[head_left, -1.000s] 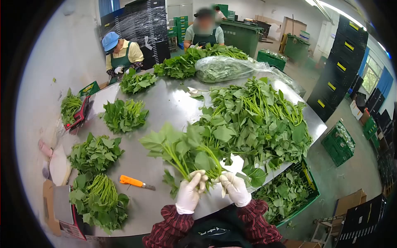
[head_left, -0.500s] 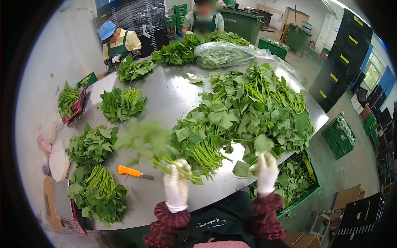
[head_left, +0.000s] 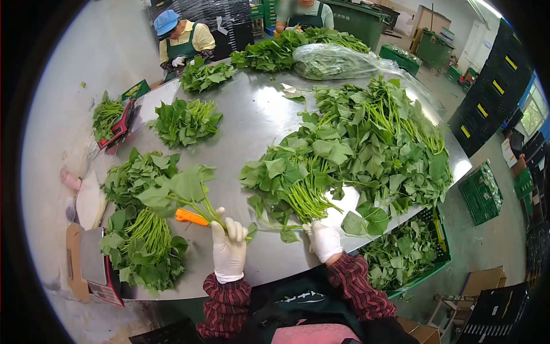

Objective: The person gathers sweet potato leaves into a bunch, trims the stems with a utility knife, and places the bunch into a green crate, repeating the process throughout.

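Note:
My left hand (head_left: 230, 246), in a white glove, is closed around a few leafy green stems (head_left: 192, 192) that look like sweet potato greens; their leaves point up and left. Behind these stems lies an orange-handled knife (head_left: 191, 217), its blade hidden. My gloved right hand (head_left: 324, 242) pinches the end of a leafy stem (head_left: 274, 226) lying on the metal table (head_left: 252, 137). Just beyond it is a small bunch of greens (head_left: 306, 198), stems toward me, against a large heap (head_left: 378, 143).
Several bundles of greens (head_left: 186, 123) line the table's left side near red scales (head_left: 121, 123). A bag of greens (head_left: 332, 62) lies at the back. A green crate of leaves (head_left: 401, 252) stands below the right edge. Two people (head_left: 186, 43) work across the table.
My right hand has moved left and down to a stem by the small bunch. My left hand has shifted slightly left, still holding its stems. The camera view has shifted.

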The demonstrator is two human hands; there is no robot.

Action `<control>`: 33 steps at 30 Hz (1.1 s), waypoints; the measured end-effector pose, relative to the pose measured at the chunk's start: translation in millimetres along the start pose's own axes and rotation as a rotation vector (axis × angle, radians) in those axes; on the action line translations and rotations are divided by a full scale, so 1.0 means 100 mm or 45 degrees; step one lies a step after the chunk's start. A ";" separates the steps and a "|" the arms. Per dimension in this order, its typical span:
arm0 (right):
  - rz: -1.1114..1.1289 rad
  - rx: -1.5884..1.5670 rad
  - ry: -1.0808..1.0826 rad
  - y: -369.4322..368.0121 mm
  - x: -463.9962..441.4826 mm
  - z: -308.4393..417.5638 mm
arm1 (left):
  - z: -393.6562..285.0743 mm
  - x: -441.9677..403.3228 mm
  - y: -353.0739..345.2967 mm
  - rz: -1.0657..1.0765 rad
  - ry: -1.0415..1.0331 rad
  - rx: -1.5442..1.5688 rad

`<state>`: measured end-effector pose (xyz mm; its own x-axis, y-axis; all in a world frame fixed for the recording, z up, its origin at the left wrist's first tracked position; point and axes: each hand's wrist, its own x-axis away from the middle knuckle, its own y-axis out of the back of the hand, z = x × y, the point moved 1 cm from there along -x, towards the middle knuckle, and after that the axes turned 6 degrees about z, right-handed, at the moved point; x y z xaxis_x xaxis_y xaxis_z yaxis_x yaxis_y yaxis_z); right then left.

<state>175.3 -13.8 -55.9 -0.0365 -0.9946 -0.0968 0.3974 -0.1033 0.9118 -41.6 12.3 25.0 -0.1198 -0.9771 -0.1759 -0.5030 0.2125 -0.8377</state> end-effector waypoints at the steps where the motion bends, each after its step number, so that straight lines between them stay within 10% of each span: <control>1: 0.074 -0.372 -0.132 0.07 0.01 0.05 | -0.01 0.03 0.04 0.030 -0.048 0.005; 6: -0.232 -1.344 -0.324 0.59 0.11 0.36 | 0.19 0.27 0.22 -0.046 0.149 -0.050; 9: -0.498 -1.265 -0.091 0.55 0.20 0.38 | 0.50 0.38 -0.05 -0.393 0.373 -0.239; 14: -0.709 -0.716 0.324 0.64 0.36 0.50 | 0.66 0.33 -0.15 -0.119 0.319 -0.180; 18: -0.606 -0.737 0.368 0.62 0.43 0.48 | 0.64 0.29 -0.25 -0.174 0.268 -0.272; 22: 0.239 -1.179 -0.209 0.80 0.44 0.52 | 0.71 0.33 -0.37 -0.178 0.427 -0.334; 29: 0.063 -1.061 -0.364 0.76 0.50 0.39 | 0.84 0.44 -0.19 0.034 0.567 -0.335; 33: -0.262 -0.864 0.043 0.72 0.45 0.34 | 0.95 0.54 -0.29 -0.104 0.571 -0.510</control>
<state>170.9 -66.5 19.5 -0.1484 -0.9534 -0.2626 0.8693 -0.2523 0.4250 48.1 -47.4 -9.6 -0.3725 -0.9087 0.1886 -0.7984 0.2102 -0.5643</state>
